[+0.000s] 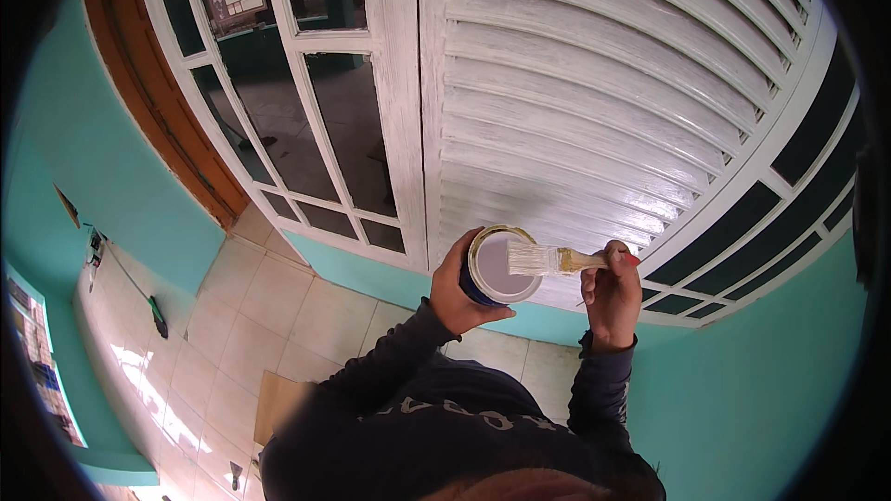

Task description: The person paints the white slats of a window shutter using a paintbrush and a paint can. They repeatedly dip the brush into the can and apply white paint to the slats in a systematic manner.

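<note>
My left hand (457, 289) is wrapped round a paint can (476, 284), which is tilted so its open mouth and the pale paint inside show. Between the fingers of my right hand (614, 297) is the wooden handle of a paintbrush (543, 260); the handle's end is red. The brush lies level across the can's mouth, its bristles coated white and over the paint. Whether the bristles touch the rim or the paint, I cannot tell. Just beyond both hands stands a louvred shutter (566, 111), streaky white with glossy wet-looking patches low on its right.
Left of the shutter is a white-framed glass-paned door (367, 130); a paned window (742, 246) is at right. Turquoise walls (130, 167) surround a tiled floor (306, 311). A broom (156, 314), a scraper (235, 475) and a brown board (278, 405) lie to the left.
</note>
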